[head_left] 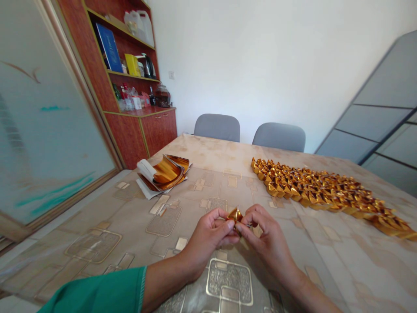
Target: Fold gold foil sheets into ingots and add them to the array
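Note:
A small folded piece of gold foil paper (pixel 234 214) is held up between both hands, just above the patterned tablecloth. My left hand (pixel 213 230) pinches it from the left, thumb in front and fingers curled behind. On the other side, my right hand (pixel 260 228) grips its right edge with thumb and forefinger. The fingertips cover the lower part of the piece. To the left lies a loose stack of gold foil sheets (pixel 167 169) with white backing, its top sheets curled over. Rows of folded gold foil pieces (pixel 309 184) stand packed together on the right.
The table (pixel 130 226) has a clear-looking patterned cover. Two grey chairs (pixel 217 126) stand at its far side against a white wall. A red-brown cabinet (pixel 159 130) with a kettle and bottles is at back left, beside a frosted sliding door (pixel 48 108).

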A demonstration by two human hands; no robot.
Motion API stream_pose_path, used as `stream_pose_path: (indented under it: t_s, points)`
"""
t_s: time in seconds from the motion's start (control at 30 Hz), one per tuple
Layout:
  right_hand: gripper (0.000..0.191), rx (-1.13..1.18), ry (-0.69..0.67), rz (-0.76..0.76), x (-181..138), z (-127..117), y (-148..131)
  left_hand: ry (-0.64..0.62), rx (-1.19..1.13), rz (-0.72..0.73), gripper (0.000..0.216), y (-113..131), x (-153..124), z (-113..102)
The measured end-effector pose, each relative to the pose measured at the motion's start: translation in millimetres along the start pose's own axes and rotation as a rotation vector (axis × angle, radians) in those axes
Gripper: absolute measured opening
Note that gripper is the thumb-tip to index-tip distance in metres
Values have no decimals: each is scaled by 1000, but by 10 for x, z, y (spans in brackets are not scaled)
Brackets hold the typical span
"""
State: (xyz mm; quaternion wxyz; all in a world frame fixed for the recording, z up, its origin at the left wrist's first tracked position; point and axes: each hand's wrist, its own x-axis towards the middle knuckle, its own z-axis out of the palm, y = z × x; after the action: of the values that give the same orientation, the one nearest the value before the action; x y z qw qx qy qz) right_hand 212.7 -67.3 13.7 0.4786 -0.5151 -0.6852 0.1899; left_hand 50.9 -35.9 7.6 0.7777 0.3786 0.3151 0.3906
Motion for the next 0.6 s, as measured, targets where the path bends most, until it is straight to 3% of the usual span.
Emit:
stream_pose_path:
  t_s: [0.17, 0.6]
  points:
    - [15, 75, -67, 4, 37, -63, -27, 16, -93, 18, 33, -12, 7, -13]
    - [18, 44, 19, 68, -28, 37, -10, 32, -76, 10, 35, -68, -2, 0]
